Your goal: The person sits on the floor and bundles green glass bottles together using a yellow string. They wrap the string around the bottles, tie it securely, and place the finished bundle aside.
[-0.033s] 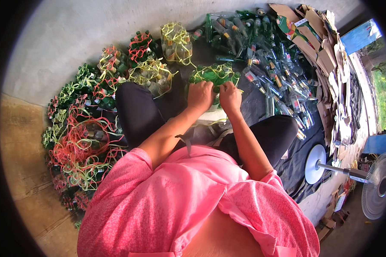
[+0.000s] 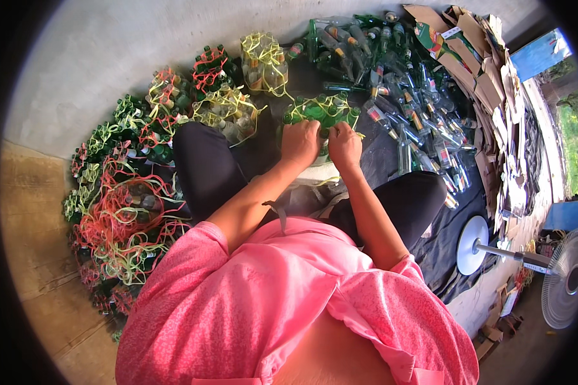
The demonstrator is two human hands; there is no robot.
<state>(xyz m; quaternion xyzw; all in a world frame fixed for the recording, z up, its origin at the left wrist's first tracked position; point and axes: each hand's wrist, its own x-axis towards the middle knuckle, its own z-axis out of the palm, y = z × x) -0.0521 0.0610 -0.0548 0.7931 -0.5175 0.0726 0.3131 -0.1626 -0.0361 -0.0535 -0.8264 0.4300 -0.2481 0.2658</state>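
In front of me, between my bent knees, stands a bundle of green glass bottles (image 2: 331,110) with yellow plastic strap (image 2: 321,101) looped about the necks. My left hand (image 2: 300,142) is closed at the near left side of the bundle, with fingers pinched on the strap. Close beside it, my right hand (image 2: 345,144) is closed in the same way, and a short yellow end pokes out past it. The knuckles hide most of what lies in the fingers. A bottle neck shows between the two hands. Below them is a pale rounded pad or cloth (image 2: 318,174).
Loose green and clear bottles (image 2: 417,119) lie heaped at the far right. Strapped bottle bundles (image 2: 228,114) stand to the left, near a tangle of red and yellow straps (image 2: 125,205). Stacked flattened cardboard (image 2: 488,96) borders the right, with a standing fan (image 2: 571,279) nearer me.
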